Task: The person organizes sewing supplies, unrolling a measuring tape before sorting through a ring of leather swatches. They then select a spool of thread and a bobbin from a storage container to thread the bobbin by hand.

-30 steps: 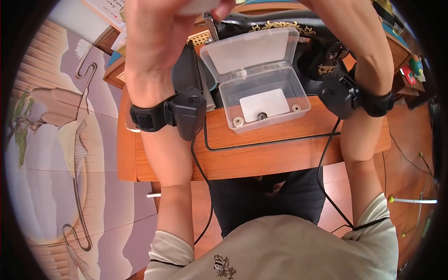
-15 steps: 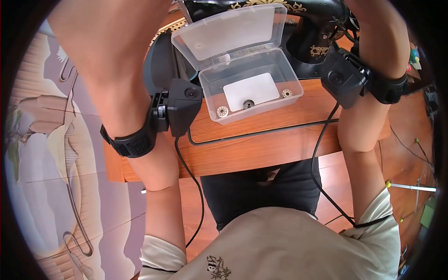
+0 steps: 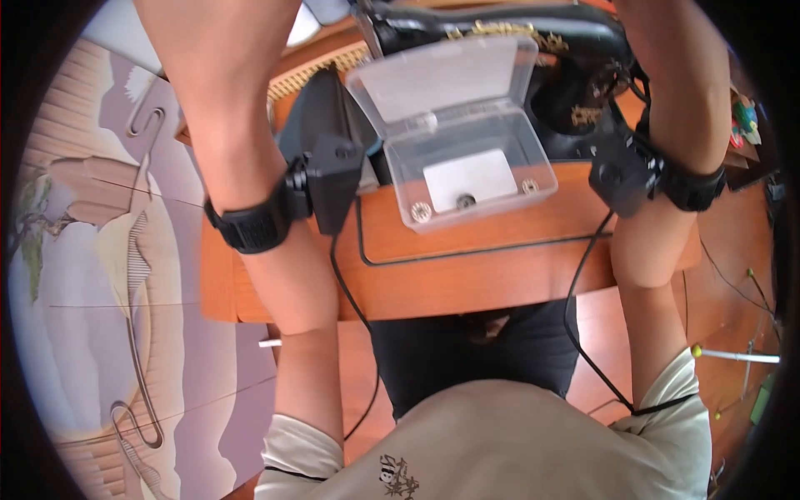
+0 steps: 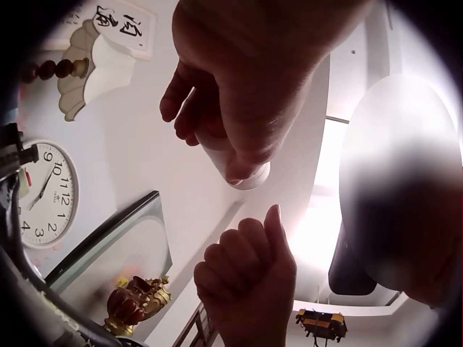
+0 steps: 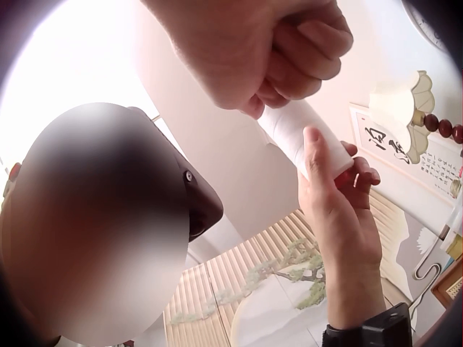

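My left hand (image 5: 343, 224) grips a smooth white cylinder (image 5: 304, 137), which looks like a spool of thread, raised in the air. In the right wrist view my right hand (image 5: 282, 61) is close by the cylinder's upper end, its fingers curled. The left wrist view shows that hand in a fist with the thumb up, apart from the cylinder, and no object can be made out in it. Both hands lie beyond the top of the head view. Below them an open clear plastic box (image 3: 458, 140) contains two silvery bobbins, one dark round part (image 3: 465, 202) and a white card (image 3: 492, 177).
A black sewing machine (image 3: 575, 96) with gold ornament stands behind the box on the wooden table (image 3: 467, 279). Cables from both wrist cameras hang across the table's front edge. A dark upright object (image 3: 321, 108) stands left of the box.
The left forearm has shifted left and up, taking that hand and the white cylinder out of the head view. The box and its contents stay put while the view sways.
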A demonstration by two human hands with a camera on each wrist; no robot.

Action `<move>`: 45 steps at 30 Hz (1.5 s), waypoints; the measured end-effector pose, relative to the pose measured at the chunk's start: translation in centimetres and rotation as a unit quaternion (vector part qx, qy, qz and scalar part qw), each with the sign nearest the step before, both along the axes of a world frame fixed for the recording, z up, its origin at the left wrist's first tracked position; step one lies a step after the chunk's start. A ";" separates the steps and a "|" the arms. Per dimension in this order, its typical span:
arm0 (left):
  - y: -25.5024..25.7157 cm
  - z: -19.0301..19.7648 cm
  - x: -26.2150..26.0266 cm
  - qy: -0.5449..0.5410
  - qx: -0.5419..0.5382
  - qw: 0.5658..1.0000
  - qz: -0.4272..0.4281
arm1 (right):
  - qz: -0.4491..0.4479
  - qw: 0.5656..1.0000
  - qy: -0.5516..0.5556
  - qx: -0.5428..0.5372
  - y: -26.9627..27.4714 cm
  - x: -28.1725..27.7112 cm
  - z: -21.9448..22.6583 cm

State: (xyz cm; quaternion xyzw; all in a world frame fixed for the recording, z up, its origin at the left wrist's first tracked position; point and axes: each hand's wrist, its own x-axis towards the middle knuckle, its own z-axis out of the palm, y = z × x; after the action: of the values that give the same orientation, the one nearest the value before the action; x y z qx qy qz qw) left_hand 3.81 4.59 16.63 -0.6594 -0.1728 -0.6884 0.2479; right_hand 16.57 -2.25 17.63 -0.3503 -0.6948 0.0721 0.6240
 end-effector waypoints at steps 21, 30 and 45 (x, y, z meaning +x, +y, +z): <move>3.0 1.0 -8.2 -0.070 -0.386 0.725 -0.566 | 0.201 0.945 0.013 -0.260 3.1 1.5 -1.7; 3.1 1.0 -8.6 -0.069 -0.394 0.670 -0.625 | 0.214 0.942 0.005 -0.260 3.2 1.5 -1.7; 2.4 1.5 -9.5 -0.050 -0.365 0.820 -0.437 | 0.153 0.966 -0.010 -0.206 3.0 2.2 -1.4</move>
State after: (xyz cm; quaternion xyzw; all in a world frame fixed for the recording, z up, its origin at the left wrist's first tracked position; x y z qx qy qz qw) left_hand -5.70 7.00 18.15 -0.6729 -0.1174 -0.6427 -0.3470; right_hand 18.75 0.73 16.21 -0.3618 -0.7165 0.3049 0.5126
